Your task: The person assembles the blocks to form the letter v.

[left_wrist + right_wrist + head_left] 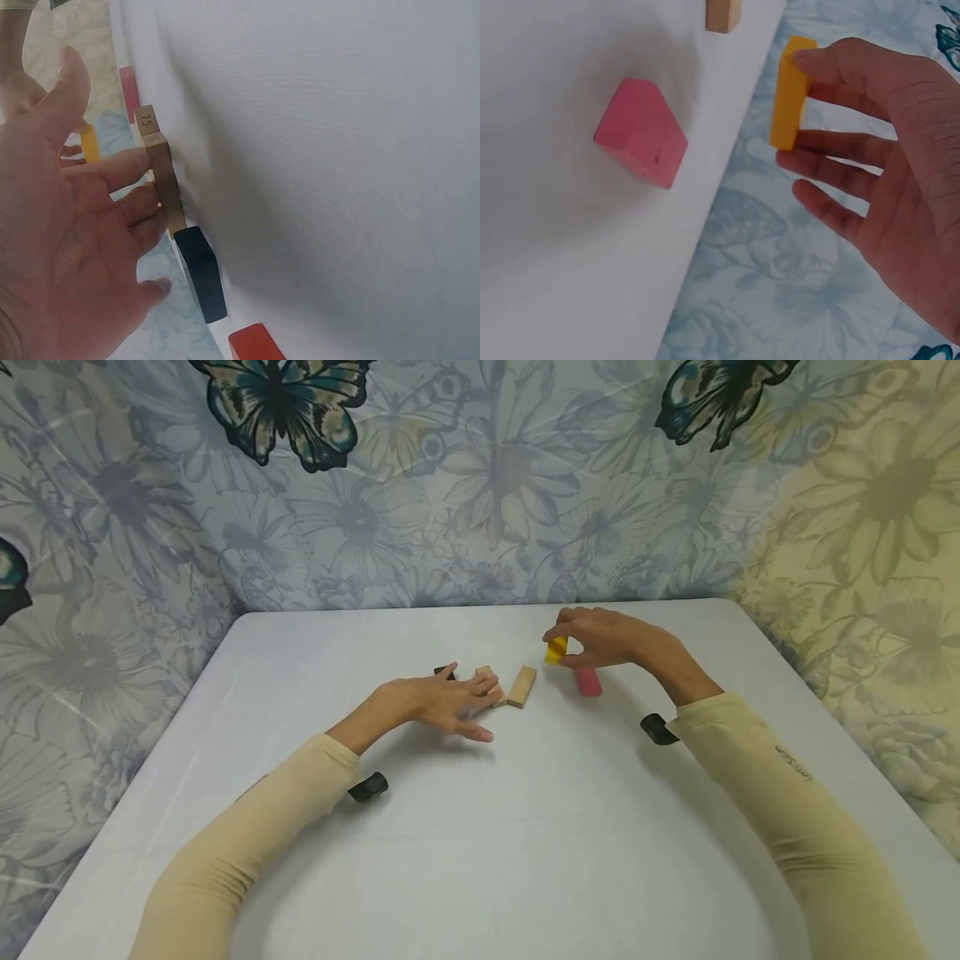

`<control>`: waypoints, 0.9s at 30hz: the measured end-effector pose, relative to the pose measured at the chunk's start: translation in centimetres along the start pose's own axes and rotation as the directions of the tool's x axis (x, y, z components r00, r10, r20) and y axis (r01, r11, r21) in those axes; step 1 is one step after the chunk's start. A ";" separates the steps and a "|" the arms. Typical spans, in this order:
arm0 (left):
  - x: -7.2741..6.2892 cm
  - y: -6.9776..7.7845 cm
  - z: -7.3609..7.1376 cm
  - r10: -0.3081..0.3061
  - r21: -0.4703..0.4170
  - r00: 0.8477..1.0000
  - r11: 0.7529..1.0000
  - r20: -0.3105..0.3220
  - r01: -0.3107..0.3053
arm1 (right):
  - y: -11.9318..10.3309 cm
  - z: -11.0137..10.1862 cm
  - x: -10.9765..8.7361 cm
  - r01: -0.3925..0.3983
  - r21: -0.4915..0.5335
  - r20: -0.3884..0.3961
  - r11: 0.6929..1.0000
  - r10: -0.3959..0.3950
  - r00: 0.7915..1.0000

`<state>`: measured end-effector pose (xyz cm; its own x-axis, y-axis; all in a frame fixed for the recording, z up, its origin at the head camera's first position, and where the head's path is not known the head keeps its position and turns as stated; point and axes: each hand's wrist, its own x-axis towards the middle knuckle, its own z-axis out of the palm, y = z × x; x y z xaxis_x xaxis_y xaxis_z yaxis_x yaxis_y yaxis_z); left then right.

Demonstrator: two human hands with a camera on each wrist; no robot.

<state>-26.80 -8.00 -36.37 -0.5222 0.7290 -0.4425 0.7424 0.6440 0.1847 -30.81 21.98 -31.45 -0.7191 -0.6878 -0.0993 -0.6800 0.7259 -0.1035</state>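
My right hand (603, 637) pinches a yellow block (787, 97) between thumb and fingers, holding it upright above the far part of the table. A pink block (588, 682) lies just below that hand. My left hand (446, 702) has its fingers spread over wooden blocks, partly hiding them in the head view. Its fingertips are at the side of a wooden block (167, 187); whether they touch it I cannot tell. Another wooden block (522, 687) with dark markings lies at its right. A black block (200, 271) and a red block (256, 345) continue the line leftward.
White cloth covers the table (480, 843), whose back edge meets a curtain (480, 527) printed with flowers and butterflies. Black devices stick out at the left wrist (368, 787) and the right wrist (658, 729), low over the table.
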 end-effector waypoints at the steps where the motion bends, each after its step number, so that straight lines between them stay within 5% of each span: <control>1: 0.0 0.0 0.0 0.002 -0.002 1.000 1.000 -0.002 -0.002 | 0.0 0.0 0.3 -0.004 0.000 0.004 1.000 0.004 1.000; 12: -0.2 0.0 -0.1 -0.004 -0.007 1.000 1.000 -0.002 0.004 | 0.3 0.5 3.0 -0.042 0.039 0.021 0.998 0.041 0.999; 27: -0.2 0.1 -0.1 -0.004 -0.015 1.000 1.000 -0.003 0.004 | 1.1 2.8 4.9 -0.119 0.049 0.142 0.992 0.111 0.984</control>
<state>-26.69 -8.05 -36.20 -0.5267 0.7269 -0.4407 0.7338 0.6505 0.1959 -34.67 19.42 -34.87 -0.7624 -0.5972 -0.2492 -0.5821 0.8011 -0.1389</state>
